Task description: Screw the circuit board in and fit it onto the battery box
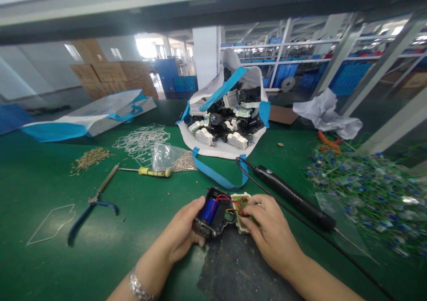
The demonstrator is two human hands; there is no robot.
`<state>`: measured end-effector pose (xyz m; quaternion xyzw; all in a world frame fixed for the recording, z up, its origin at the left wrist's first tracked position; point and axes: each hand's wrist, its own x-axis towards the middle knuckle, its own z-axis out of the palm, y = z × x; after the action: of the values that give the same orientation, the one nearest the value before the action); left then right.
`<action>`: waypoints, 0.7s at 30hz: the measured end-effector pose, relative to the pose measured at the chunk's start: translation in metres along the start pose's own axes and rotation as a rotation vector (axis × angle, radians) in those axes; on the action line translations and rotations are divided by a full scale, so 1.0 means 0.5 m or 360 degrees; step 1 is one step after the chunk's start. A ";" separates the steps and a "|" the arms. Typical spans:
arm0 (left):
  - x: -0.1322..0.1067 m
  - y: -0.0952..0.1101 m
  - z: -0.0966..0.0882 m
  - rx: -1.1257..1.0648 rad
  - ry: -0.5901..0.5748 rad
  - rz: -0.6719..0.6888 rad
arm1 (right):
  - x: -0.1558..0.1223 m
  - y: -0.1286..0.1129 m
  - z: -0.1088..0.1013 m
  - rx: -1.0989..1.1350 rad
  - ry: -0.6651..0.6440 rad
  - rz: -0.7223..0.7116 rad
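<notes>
My left hand (187,224) is closed around a black plastic housing (220,223), opened up, with a blue cylindrical battery (209,209) inside. Red and yellow wires run from it to a green circuit board in a white cover (245,228) on its right. The fingers of my right hand (267,221) are pinched at the cover's edge, by the wires; the exact fingertip contact is partly hidden. Beneath the right hand lies a dark mat (236,265). A black electric screwdriver (295,196) with a long bit and cable rests to the right.
Behind stands a white-and-blue bag (216,149) full of similar units. Pliers (93,201), a yellow-handled screwdriver (155,172), screws (185,162), and white wire-like gaskets (143,140) lie left. A heap of green-wired parts (370,189) covers the right. A beam crosses overhead.
</notes>
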<state>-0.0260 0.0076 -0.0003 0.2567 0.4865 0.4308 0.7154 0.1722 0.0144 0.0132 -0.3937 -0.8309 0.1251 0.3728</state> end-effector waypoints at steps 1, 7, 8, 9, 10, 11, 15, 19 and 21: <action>-0.002 0.000 0.003 -0.0008 -0.0031 -0.0045 | 0.000 -0.001 0.001 0.0040 0.0033 -0.0017; -0.017 0.000 0.016 -0.0063 -0.0280 0.0006 | 0.000 -0.003 0.012 0.0324 -0.0100 -0.0024; -0.019 0.001 0.017 -0.0054 -0.0293 0.0026 | 0.000 -0.004 0.013 0.0342 -0.0111 -0.0011; -0.020 0.001 0.018 -0.0039 -0.0297 0.0037 | 0.000 -0.004 0.013 0.0350 -0.0112 -0.0005; -0.021 0.000 0.018 -0.0026 -0.0292 0.0043 | 0.000 -0.005 0.014 0.0353 -0.0109 -0.0003; -0.021 0.000 0.018 -0.0017 -0.0286 0.0050 | 0.000 -0.006 0.015 0.0354 -0.0105 -0.0007; -0.018 -0.005 0.021 0.0025 -0.0235 0.0069 | -0.002 -0.012 0.018 0.0334 -0.0108 -0.0048; -0.016 -0.010 0.030 0.0059 -0.0103 0.0055 | -0.007 -0.012 0.026 0.0200 -0.0178 -0.0039; -0.016 -0.010 0.033 0.0049 -0.0112 0.0090 | -0.007 -0.010 0.029 0.0146 -0.0171 -0.0006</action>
<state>-0.0103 -0.0010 0.0058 0.2963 0.4600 0.4340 0.7157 0.1607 0.0097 0.0036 -0.3674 -0.8437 0.1833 0.3457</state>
